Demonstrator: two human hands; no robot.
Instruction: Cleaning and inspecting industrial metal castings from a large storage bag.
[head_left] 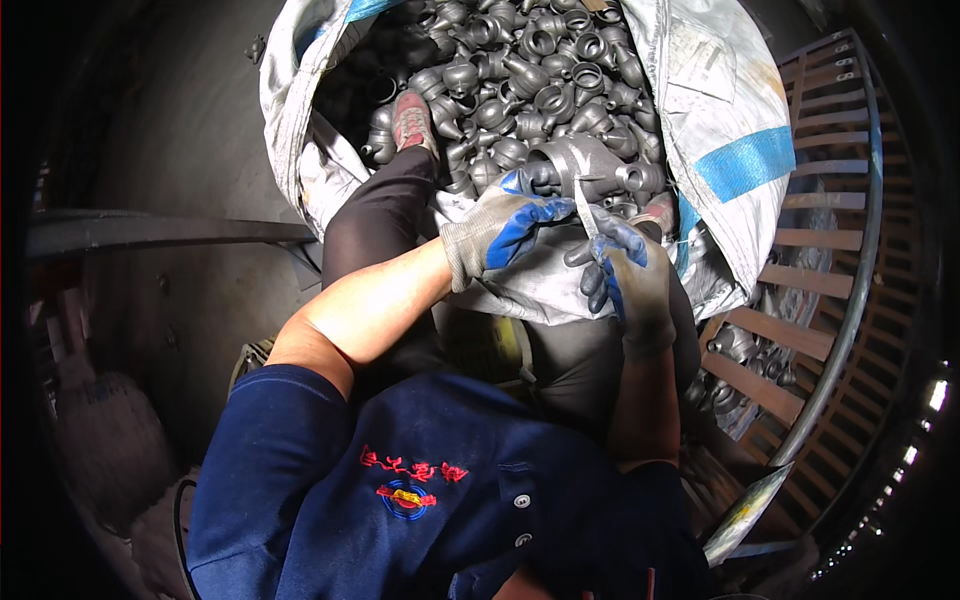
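A large grey metal casting (590, 165) with a round body and a smaller tubular end lies at the near side of a heap of castings. My left hand (505, 228), in a grey glove with blue coating, is closed on its left end. In my right hand (625, 262), gloved alike, a narrow, flat, light-grey strip (585, 208) is pinched between thumb and fingers. Its upper end reaches across the front of the casting; whether it touches the metal I cannot tell. My left fingertips come close to the strip's side. The kind of tool is unclear.
A big white woven bag (725, 90) with blue bands surrounds many smaller grey castings (490, 80). My shoe (412, 122) rests among them. A rusty slatted metal cage (820, 240) stands at right, with more castings inside. A dark metal bar (170, 232) runs along the left.
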